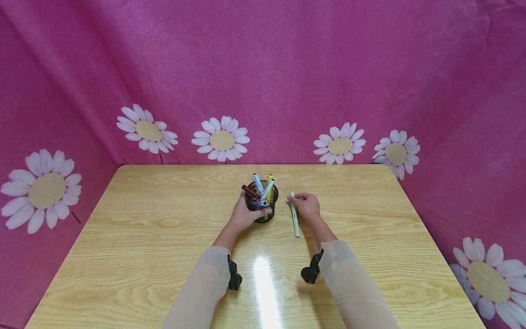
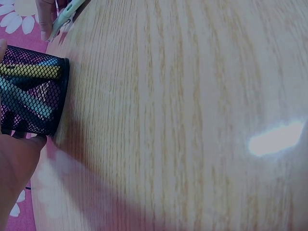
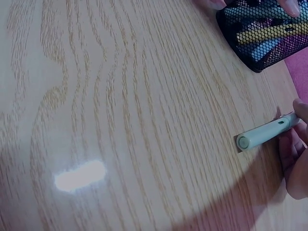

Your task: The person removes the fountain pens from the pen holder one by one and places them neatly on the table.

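Observation:
A black mesh pen cup [image 1: 271, 213] stands upright near the middle of the table, holding several pens. Among them are a dark red pen [image 1: 249, 192], a white-and-blue one [image 1: 257, 183] and a yellow one [image 2: 36, 71]. My left hand [image 1: 243, 214] grips the cup from its left side, thumb across the front. To the cup's right, my right hand [image 1: 308, 205] pinches the far end of a pale green pen [image 1: 295, 221] between thumb and fingers. The pen's near end [image 3: 244, 143] is at the tabletop; whether it touches cannot be told.
The wooden table [image 1: 164, 219] reaches back to a pink curtain [image 1: 283, 82] with white daisies, which also encloses both sides. A bright light reflection [image 1: 266, 288] lies on the tabletop between my forearms. Each wrist bears a small black camera [image 1: 234, 275].

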Tool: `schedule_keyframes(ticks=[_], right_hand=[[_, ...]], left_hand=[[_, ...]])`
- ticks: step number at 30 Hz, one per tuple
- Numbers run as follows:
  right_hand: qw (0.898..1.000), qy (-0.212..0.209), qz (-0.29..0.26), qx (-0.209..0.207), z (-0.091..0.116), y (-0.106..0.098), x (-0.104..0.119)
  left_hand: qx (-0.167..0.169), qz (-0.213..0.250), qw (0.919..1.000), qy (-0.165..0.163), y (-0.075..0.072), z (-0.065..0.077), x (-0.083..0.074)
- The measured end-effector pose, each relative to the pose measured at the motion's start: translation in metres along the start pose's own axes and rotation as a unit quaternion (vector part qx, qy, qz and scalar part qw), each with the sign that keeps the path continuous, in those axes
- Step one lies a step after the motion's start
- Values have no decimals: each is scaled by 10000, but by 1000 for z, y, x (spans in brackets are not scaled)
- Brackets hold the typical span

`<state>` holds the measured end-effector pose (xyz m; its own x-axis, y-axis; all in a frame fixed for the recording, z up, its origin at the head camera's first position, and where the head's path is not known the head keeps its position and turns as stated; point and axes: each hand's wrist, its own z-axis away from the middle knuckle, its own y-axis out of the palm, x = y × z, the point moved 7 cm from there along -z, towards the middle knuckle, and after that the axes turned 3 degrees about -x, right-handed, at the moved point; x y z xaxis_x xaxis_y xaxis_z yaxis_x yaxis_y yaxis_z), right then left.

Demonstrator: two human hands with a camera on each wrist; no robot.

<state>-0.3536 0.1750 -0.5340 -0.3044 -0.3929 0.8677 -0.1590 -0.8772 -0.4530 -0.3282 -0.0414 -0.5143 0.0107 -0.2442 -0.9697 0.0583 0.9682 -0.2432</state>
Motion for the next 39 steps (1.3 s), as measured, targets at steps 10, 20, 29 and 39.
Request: schedule_keyframes(ticks=[10,20,29,39], right_hand=[[9983,-147,558,-96,0,-1,-2],[9951,-166,945,-241,7,1,2],[9953,-185,923,-211,8,2,2],[9975,-415,503,-268,7,1,6]], left_hand=[[32,83,10000,-1,1,2,-2],[5,114,9999,-3,2,3,-1],[29,111,9999,-13,2,2,0],[22,83,10000,28,1,0,3]])
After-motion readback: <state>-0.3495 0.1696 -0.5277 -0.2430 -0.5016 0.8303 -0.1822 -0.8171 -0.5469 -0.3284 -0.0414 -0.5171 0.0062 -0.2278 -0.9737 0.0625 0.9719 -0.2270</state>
